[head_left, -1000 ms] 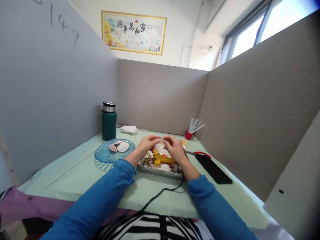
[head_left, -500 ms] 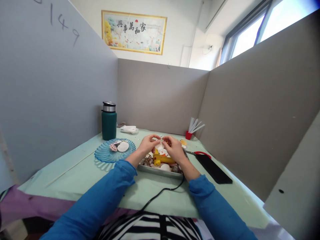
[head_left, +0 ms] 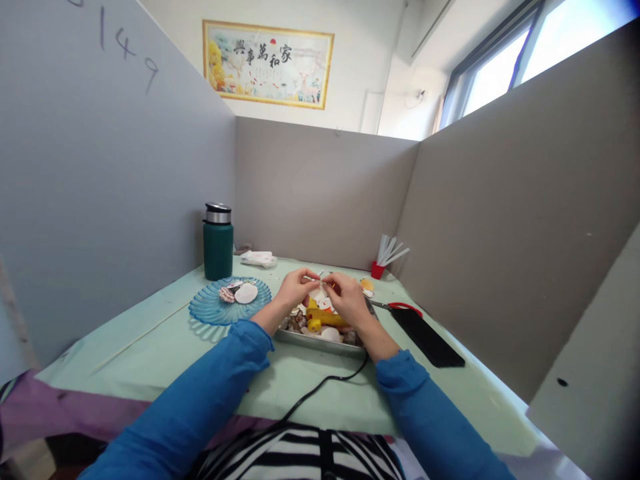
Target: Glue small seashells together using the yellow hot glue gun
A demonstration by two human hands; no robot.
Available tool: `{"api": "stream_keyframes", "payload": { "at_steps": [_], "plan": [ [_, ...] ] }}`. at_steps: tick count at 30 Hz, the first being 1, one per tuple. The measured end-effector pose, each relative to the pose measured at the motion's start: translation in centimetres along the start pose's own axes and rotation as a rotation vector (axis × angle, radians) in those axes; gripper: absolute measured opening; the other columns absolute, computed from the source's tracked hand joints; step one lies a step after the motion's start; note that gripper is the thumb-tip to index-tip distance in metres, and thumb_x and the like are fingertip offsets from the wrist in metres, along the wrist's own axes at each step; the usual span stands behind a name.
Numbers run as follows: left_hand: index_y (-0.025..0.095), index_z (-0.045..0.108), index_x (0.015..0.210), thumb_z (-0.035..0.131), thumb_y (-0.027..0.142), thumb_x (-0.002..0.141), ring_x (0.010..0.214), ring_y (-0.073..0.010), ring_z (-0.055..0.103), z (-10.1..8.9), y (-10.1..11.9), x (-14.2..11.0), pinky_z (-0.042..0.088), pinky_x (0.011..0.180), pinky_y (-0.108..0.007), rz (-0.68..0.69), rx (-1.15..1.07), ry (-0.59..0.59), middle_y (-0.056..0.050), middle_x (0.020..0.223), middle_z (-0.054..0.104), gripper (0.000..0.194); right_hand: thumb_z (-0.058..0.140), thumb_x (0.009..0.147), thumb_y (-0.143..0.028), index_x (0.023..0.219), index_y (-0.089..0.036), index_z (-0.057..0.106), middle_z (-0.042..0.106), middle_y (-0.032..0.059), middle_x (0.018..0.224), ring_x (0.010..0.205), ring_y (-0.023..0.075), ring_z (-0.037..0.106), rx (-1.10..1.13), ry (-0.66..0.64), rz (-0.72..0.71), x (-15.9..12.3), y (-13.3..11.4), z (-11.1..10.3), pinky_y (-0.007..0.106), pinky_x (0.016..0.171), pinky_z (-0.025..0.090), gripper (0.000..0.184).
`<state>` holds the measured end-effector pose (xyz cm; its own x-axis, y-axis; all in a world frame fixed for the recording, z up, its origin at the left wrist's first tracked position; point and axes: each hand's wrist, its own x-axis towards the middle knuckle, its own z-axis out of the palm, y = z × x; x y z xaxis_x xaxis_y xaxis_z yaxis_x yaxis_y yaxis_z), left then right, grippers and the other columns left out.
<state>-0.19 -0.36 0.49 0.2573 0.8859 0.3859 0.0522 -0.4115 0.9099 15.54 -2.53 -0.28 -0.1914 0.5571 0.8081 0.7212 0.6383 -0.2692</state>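
My left hand and my right hand meet fingertip to fingertip over a metal tray. Both are closed in a pinch on something small and whitish between them, too small to name. Inside the tray lie shells and stones, with a white shell near its front edge. A yellow glue gun rests across the tray below my hands; its black cord runs over the front rim toward me. My fingers hide part of the tray's far side.
Left of the tray, a blue glass plate carries several shells. Behind it stands a green bottle. To the right are red-handled scissors, a black phone-like slab and a red cup of white sticks. Grey partitions enclose the table.
My right fingers have shifted slightly, and a thin pale tip shows a little more above the fingertips. Everything else stays where it was.
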Motion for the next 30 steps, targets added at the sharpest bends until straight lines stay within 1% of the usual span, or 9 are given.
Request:
{"api": "stream_keyframes", "payload": {
  "at_steps": [5, 10, 13, 15, 17, 20, 24, 27, 30],
  "plan": [
    [0.013, 0.057, 0.083, 0.062, 0.022, 0.074, 0.030, -0.0066, 0.045, 0.0, 0.0, 0.0, 0.029, 0.033, -0.015, -0.003, -0.004, -0.009, 0.007, 0.044, 0.050, 0.013, 0.051, 0.082, -0.021, 0.081, -0.018, 0.064, 0.064, 0.0030, 0.075, 0.069, 0.0154, 0.055, -0.019, -0.001, -0.022, 0.0, 0.1, 0.0, 0.026, 0.066, 0.038, 0.014],
    [0.013, 0.059, 0.086, 0.061, 0.024, 0.075, 0.032, -0.0063, 0.045, -0.1, -0.2, 0.0, 0.028, 0.035, -0.015, 0.002, -0.005, -0.013, 0.007, 0.041, 0.048, 0.015, 0.053, 0.082, -0.024, 0.084, -0.017, 0.063, 0.064, 0.0022, 0.074, 0.064, 0.0139, 0.055, 0.070, -0.014, 0.074, 0.0, 0.1, 0.1, 0.025, 0.061, 0.039, 0.013],
    [0.013, 0.059, 0.095, 0.061, 0.024, 0.075, 0.033, -0.0063, 0.046, -0.1, -0.3, 0.1, 0.030, 0.036, -0.015, 0.011, -0.045, -0.008, 0.007, 0.043, 0.049, 0.023, 0.052, 0.083, -0.028, 0.092, -0.017, 0.062, 0.067, 0.0036, 0.081, 0.064, 0.0140, 0.057, 0.107, 0.016, 0.125, -0.1, 0.2, 0.1, 0.025, 0.062, 0.042, 0.017],
    [0.013, 0.057, 0.104, 0.062, 0.024, 0.075, 0.034, -0.0065, 0.047, -0.1, -0.3, 0.1, 0.032, 0.037, -0.016, -0.007, -0.074, -0.009, 0.007, 0.047, 0.052, 0.031, 0.052, 0.084, -0.029, 0.091, -0.018, 0.062, 0.067, 0.0037, 0.081, 0.067, 0.0148, 0.059, 0.118, 0.028, 0.133, -0.1, 0.3, 0.2, 0.025, 0.063, 0.043, 0.016],
    [0.011, 0.057, 0.107, 0.063, 0.025, 0.075, 0.035, -0.0071, 0.048, -0.1, -0.3, 0.1, 0.035, 0.038, -0.017, -0.053, -0.089, -0.019, 0.006, 0.048, 0.052, 0.036, 0.051, 0.084, -0.028, 0.086, -0.018, 0.062, 0.067, 0.0032, 0.079, 0.068, 0.0155, 0.059, 0.122, 0.028, 0.133, -0.1, 0.4, 0.2, 0.026, 0.063, 0.043, 0.015],
    [0.009, 0.058, 0.098, 0.065, 0.032, 0.074, 0.036, -0.0077, 0.050, 0.0, -0.5, 0.2, 0.036, 0.039, -0.018, -0.118, -0.126, -0.039, 0.005, 0.050, 0.053, 0.034, 0.051, 0.083, -0.028, 0.085, -0.019, 0.062, 0.066, 0.0028, 0.078, 0.068, 0.0156, 0.059, 0.135, 0.027, 0.131, -0.1, 0.6, 0.2, 0.026, 0.063, 0.043, 0.014],
    [0.011, 0.059, 0.087, 0.064, 0.042, 0.073, 0.035, -0.0079, 0.050, 0.0, -0.9, 0.4, 0.035, 0.038, -0.018, -0.130, -0.183, -0.057, 0.004, 0.050, 0.053, 0.035, 0.051, 0.083, -0.027, 0.083, -0.019, 0.062, 0.065, 0.0026, 0.077, 0.068, 0.0154, 0.057, 0.150, 0.022, 0.118, -0.1, 0.6, 0.2, 0.025, 0.063, 0.042, 0.014],
    [0.012, 0.058, 0.080, 0.064, 0.045, 0.073, 0.034, -0.0081, 0.048, -0.1, -1.1, 0.4, 0.034, 0.036, -0.018, -0.134, -0.186, -0.065, 0.004, 0.047, 0.051, 0.034, 0.051, 0.083, -0.026, 0.082, -0.019, 0.062, 0.065, 0.0021, 0.076, 0.066, 0.0151, 0.056, 0.152, 0.016, 0.104, -0.1, 0.6, 0.2, 0.025, 0.062, 0.041, 0.013],
    [0.013, 0.058, 0.080, 0.065, 0.045, 0.071, 0.033, -0.0081, 0.048, -0.2, -1.1, 0.4, 0.033, 0.036, -0.017, -0.135, -0.187, -0.067, 0.005, 0.046, 0.050, 0.034, 0.051, 0.083, -0.026, 0.081, -0.019, 0.062, 0.064, 0.0021, 0.075, 0.067, 0.0150, 0.055, 0.154, 0.011, 0.094, -0.1, 0.6, 0.2, 0.025, 0.061, 0.041, 0.014]
  ]
}}
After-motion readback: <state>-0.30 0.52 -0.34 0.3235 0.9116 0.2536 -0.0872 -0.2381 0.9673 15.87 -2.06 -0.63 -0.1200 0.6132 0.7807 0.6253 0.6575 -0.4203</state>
